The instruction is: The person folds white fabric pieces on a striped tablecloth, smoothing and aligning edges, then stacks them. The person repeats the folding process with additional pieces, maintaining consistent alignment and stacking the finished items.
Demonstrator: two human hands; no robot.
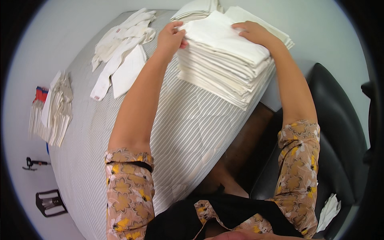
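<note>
A tall stack of folded white cloths point(224, 70) stands on the striped mattress point(188, 120) near its far right edge. At the stack's upper left corner, my left hand point(172, 38) is closed around the edge of the top folded cloth point(220, 30), thumb above and fingers at the side. My right hand point(256, 34) lies on the same cloth at its right side, palm down with the fingers stretched out. Part of the cloth under each hand is hidden.
Behind the stack are more folded cloths point(196, 10). Loose white garments point(124, 38) and a flat white piece point(130, 72) lie to the left. Another cloth pile point(50, 112) sits at the far left. A black leather seat point(336, 116) stands at the right, with a white cloth point(330, 212) on it.
</note>
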